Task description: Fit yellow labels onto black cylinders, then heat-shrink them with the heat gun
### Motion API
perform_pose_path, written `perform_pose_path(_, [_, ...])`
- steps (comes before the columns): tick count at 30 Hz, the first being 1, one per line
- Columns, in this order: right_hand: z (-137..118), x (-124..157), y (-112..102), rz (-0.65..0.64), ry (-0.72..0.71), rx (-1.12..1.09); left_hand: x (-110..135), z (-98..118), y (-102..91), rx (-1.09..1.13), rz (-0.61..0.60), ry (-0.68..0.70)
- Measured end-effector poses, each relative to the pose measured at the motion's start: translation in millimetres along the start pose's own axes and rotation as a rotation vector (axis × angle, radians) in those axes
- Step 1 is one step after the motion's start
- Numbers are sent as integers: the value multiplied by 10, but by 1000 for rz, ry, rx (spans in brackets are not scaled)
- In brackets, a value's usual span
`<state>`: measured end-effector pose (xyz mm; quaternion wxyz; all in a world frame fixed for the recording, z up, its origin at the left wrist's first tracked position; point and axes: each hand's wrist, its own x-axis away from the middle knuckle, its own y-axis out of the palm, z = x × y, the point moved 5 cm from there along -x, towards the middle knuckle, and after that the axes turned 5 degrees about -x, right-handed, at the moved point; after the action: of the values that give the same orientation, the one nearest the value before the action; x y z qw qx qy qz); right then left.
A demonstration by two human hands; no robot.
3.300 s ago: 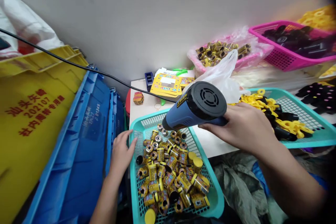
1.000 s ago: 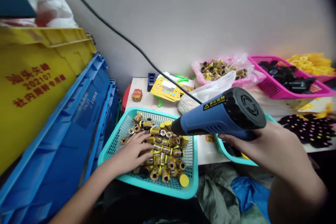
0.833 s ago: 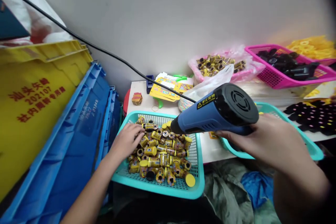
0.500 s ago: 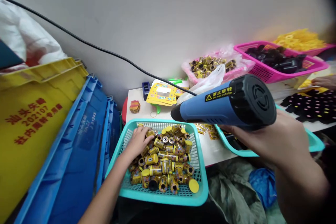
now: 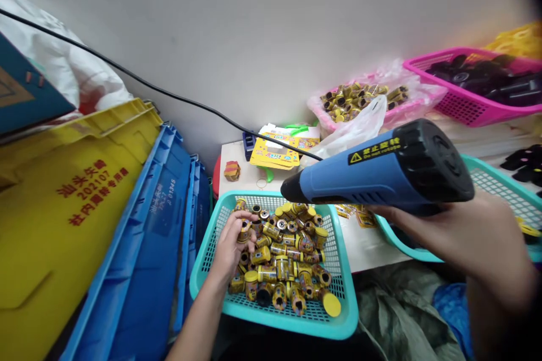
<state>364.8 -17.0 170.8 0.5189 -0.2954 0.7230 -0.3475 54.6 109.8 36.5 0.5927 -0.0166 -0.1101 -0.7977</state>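
At right, my right hand (image 5: 478,231) grips a blue tool (image 5: 359,175), presumably so its nozzle (image 5: 291,188) faces the turquoise basket (image 5: 292,327); at lower centre, my left hand (image 5: 228,243) clasps one yellow canister (image 5: 244,232).

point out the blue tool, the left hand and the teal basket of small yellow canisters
Blue tool (image 5: 372,176), head view: middle of its body
Left hand (image 5: 228,245), head view: back of the hand
Teal basket (image 5: 292,325), head view: near rim

In front of me, the white table (image 5: 372,252) carries yellow cards (image 5: 277,161), a small striped bundle (image 5: 232,171), a blue holder (image 5: 248,148) and a white plastic bag (image 5: 359,128).
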Motion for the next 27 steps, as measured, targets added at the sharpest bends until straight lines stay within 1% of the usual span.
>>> perform_pose_path(3, [59, 3, 15, -19, 40, -19, -8, -16, -62, 167, 51, -68])
perform_pose_path(5, [77, 6, 36, -31, 53, -21, 1, -42, -103, 261, 54, -159])
perform_pose_path(9, [74, 10, 83, -32, 27, -28, 92, -88, -144, 473, -24, -356])
perform_pose_path(11, [86, 3, 115, -38, 25, -21, 164, -97, -167, 484, -48, -399])
perform_pose_path(13, [109, -9, 157, -64, 29, -15, 229, -104, -201, 401, -34, -398])
perform_pose_path(15, [129, -25, 187, -79, 24, -3, 267, -102, -235, 301, -3, -363])
perform_pose_path(20, [124, -50, 156, -32, 34, 40, 241, -10, -347, 176, 111, -154])
perform_pose_path(22, [105, -53, 150, -50, 37, 47, 215, 1, -385, 163, 126, -118])
perform_pose_path(24, [99, -55, 152, -58, 36, 56, 195, -25, -412, 183, 138, -125])
perform_pose_path(27, [124, -60, 183, -55, 33, 61, 187, -92, -442, 264, 194, -136])
